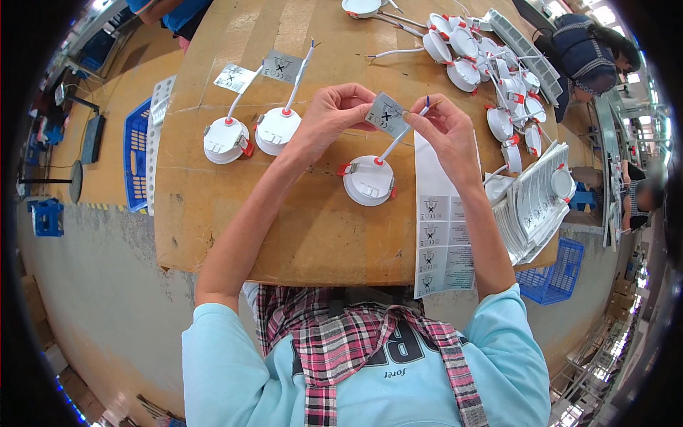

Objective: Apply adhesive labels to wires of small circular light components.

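Observation:
A small silver-grey label (386,115) is stretched between my two hands above the table. My left hand (340,117) pinches its left edge between thumb and fingers. At the label's right edge, my right hand (442,132) pinches it against a white cable (393,145). That cable rises from a round white downlight (368,181) with red-tipped spring clips, lying face down in front of me. Left of my left hand lie a second downlight (278,131) and a third downlight (226,141), each with a label folded on its upright cable.
A label sheet (445,245) lies under my right forearm. Beside it stands a stack of folded white papers (530,210). Many downlights (466,46) are heaped at the far right. Blue crates (135,156) stand beside the wooden table (213,213). Other people are at the far edges.

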The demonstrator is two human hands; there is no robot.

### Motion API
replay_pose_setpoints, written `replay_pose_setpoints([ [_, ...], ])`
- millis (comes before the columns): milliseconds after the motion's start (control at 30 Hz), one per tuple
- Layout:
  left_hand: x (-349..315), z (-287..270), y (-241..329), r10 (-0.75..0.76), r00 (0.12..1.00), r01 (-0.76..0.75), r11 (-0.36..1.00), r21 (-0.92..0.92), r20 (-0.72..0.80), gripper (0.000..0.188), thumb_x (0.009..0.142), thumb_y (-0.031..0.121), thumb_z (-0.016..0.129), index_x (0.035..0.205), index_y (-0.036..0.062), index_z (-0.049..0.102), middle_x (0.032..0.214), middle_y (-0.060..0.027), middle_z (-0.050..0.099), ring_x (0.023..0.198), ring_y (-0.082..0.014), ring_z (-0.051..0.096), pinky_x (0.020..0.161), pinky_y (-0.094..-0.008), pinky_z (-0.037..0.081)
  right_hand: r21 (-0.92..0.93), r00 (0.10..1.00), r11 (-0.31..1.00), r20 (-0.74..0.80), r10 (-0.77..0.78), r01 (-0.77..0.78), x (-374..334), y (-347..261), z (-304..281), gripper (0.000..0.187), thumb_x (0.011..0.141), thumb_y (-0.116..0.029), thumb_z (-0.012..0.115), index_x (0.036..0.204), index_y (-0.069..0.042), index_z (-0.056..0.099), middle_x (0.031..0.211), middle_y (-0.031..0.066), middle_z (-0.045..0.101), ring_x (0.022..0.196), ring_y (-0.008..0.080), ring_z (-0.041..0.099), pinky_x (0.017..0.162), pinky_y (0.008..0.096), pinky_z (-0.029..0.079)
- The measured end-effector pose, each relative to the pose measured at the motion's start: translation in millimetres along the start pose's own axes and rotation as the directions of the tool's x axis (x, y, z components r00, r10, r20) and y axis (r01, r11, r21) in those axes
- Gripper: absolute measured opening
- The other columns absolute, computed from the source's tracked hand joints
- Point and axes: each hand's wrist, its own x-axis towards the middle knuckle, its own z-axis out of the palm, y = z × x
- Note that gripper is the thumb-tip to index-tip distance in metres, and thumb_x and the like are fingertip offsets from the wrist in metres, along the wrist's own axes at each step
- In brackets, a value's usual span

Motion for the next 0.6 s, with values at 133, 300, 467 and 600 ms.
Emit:
replay_pose_setpoints([
  [133,-0.5,-1.3,0.4,-0.001,1.0,0.002,1.0,0.03,-0.019,0.015,0.092,0.014,0.058,0.097,0.0,0.064,0.09,-0.0063,0.067,0.082,-0.0114,0.066,0.079,-0.0286,0.057,0.023,1.0,1.0,0.007,0.007,-0.007,0.4,1.0,0.6,0.014,0.086,-0.015,0.067,0.089,-0.003,0.06,0.081,0.0013,0.063,0.081,0.0086,0.06,0.074,0.025,0.047],
  [300,0.0,-0.7,0.3,-0.009,1.0,0.01,1.0,0.005,-0.015,0.015,0.092,0.015,0.059,0.096,0.0011,0.064,0.09,-0.005,0.067,0.082,-0.0105,0.065,0.078,-0.0285,0.057,0.046,1.0,0.999,0.02,-0.015,0.014,0.9,3.2,-1.1,0.014,0.087,-0.015,0.067,0.088,-0.003,0.06,0.081,0.0006,0.063,0.081,0.0081,0.06,0.074,0.0247,0.047],
  [467,-0.6,0.2,0.6,0.016,1.0,-0.016,1.0,0.018,-0.021,0.014,0.092,0.014,0.06,0.095,0.0017,0.064,0.09,-0.004,0.067,0.083,-0.0098,0.064,0.077,-0.0284,0.057,0.05,0.999,0.998,0.032,-0.026,0.024,1.7,4.2,-1.9,0.014,0.087,-0.015,0.067,0.088,-0.003,0.059,0.081,0.0004,0.063,0.08,0.0076,0.059,0.074,0.0242,0.047],
  [600,-1.2,3.2,4.2,0.047,0.999,-0.045,0.996,0.08,-0.023,0.012,0.092,0.011,0.058,0.095,0.0008,0.064,0.091,-0.0045,0.067,0.083,-0.0099,0.064,0.077,-0.0283,0.057,0.038,1.0,0.999,0.028,0.002,-0.003,2.0,4.8,-2.6,0.015,0.086,-0.016,0.067,0.087,-0.003,0.06,0.08,0.0005,0.063,0.079,0.0075,0.059,0.073,0.0238,0.047],
])
